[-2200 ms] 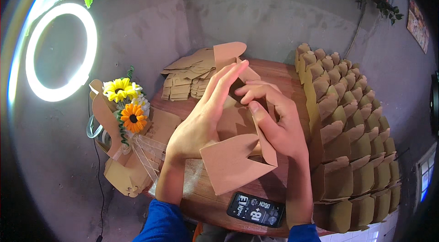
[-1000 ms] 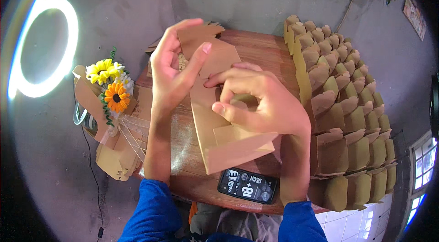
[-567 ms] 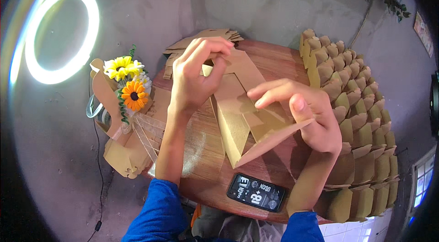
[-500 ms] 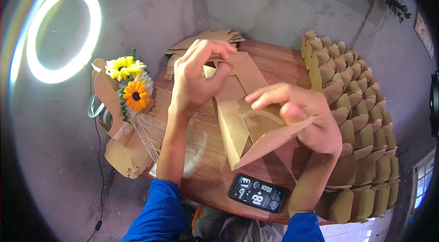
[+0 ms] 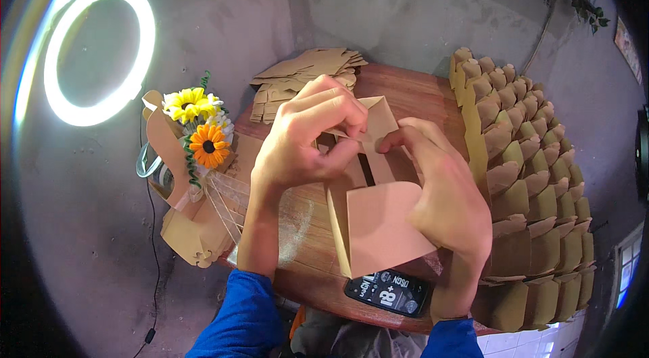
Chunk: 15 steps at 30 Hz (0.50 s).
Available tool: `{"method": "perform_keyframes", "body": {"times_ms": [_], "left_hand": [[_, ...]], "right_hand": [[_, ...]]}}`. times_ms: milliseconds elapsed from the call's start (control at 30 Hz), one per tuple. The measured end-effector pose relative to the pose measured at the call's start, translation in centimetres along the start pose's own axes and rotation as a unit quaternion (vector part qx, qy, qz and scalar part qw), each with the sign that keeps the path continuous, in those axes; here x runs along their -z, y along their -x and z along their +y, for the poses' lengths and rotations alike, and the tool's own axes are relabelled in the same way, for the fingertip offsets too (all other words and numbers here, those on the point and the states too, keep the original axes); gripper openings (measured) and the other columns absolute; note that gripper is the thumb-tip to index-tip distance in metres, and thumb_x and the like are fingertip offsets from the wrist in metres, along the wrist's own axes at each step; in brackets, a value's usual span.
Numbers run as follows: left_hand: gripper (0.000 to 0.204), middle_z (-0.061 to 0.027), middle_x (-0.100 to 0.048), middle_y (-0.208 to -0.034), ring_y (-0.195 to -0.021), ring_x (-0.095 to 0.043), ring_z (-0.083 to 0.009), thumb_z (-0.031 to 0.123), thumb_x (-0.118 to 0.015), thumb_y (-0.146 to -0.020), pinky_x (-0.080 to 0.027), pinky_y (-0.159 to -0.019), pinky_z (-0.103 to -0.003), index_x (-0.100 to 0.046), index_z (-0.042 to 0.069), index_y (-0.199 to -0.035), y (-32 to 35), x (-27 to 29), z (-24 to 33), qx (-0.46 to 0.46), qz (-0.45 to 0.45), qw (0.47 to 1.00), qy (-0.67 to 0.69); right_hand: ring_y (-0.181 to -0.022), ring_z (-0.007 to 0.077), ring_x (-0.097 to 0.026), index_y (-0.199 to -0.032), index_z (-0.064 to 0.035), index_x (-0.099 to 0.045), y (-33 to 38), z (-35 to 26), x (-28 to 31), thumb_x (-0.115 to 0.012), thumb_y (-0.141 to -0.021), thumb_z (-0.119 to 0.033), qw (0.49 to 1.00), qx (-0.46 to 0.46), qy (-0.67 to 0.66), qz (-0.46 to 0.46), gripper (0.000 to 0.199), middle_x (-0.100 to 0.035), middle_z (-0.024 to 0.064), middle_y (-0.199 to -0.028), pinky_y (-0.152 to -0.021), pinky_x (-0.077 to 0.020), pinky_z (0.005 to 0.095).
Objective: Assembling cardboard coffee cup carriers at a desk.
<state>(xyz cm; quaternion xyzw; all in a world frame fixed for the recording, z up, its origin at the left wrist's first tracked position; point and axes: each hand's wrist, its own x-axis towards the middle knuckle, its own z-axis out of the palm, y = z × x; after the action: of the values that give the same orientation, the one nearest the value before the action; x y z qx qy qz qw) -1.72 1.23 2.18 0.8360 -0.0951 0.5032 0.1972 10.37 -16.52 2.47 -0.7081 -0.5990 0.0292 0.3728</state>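
A part-folded brown cardboard box (image 5: 387, 231) sits between the two hands, in front of the person over the middle of the reddish-brown wooden bench (image 5: 414, 84); whether its underside rests on the bench I cannot tell. The left hand (image 5: 312, 129) has its thumb and fingers brought together at the far left of the box, seemingly pinching a thin edge there. The right hand (image 5: 449, 197) curves over the right side, one fingertip against a panel inside and the palm by the rounded near flap; whether it is clamped on the cardboard I cannot tell.

The step in hand looks like shaping the box: setting its walls and working the inner panels into place. A dark gap shows beside the inner panel, and the near flap stands loose, so neither seems seated.

The next move probably calls for the left hand to steady the far edge while the right presses the inner panel down squarely, gently enough not to crease the cardboard.
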Motion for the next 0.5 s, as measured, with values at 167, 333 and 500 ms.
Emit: {"method": "perform_keyframes", "body": {"times_ms": [167, 333, 500], "left_hand": [[0.020, -0.0038, -0.060, -0.077, -0.081, -0.059, -0.0254, -0.007, -0.065, -0.063, -0.051, -0.079, -0.035, -0.059, 0.006, -0.075, -0.2, 0.1, 1.2, -0.049, -0.056, 0.996, -0.048], [0.018, -0.0036, -0.061, -0.078, -0.083, -0.060, -0.0252, -0.007, -0.066, -0.066, -0.051, -0.082, -0.037, -0.060, 0.006, -0.078, 0.0, 0.6, 1.3, -0.029, -0.071, 0.996, -0.036], [0.022, -0.0035, -0.066, -0.075, -0.080, -0.063, -0.0243, -0.014, -0.058, -0.059, -0.051, -0.077, -0.034, -0.053, 0.005, -0.069, 0.1, 1.0, 1.3, -0.033, -0.056, 0.997, -0.049]], "right_hand": [[-0.101, 0.0396, -0.060, -0.112, -0.0043, -0.057, 0.5, -0.3, 0.1, -0.075, -0.067, -0.015, 0.999, 0.016, -0.014, 0.026, 0.050, -0.057, 0.0142, -0.115, -0.081, -0.0470, 0.0469], [-0.091, 0.0404, -0.062, -0.111, 0.0003, -0.056, -0.2, -0.7, 0.3, -0.076, -0.072, -0.017, 0.987, -0.016, -0.158, 0.016, 0.047, -0.062, 0.0203, -0.101, -0.079, -0.0482, 0.0432], [-0.081, 0.0414, -0.063, -0.113, 0.0023, -0.057, -0.1, -0.9, -0.2, -0.073, -0.076, -0.016, 0.985, -0.010, -0.172, 0.019, 0.044, -0.064, 0.0238, -0.089, -0.077, -0.0485, 0.0409]]}}
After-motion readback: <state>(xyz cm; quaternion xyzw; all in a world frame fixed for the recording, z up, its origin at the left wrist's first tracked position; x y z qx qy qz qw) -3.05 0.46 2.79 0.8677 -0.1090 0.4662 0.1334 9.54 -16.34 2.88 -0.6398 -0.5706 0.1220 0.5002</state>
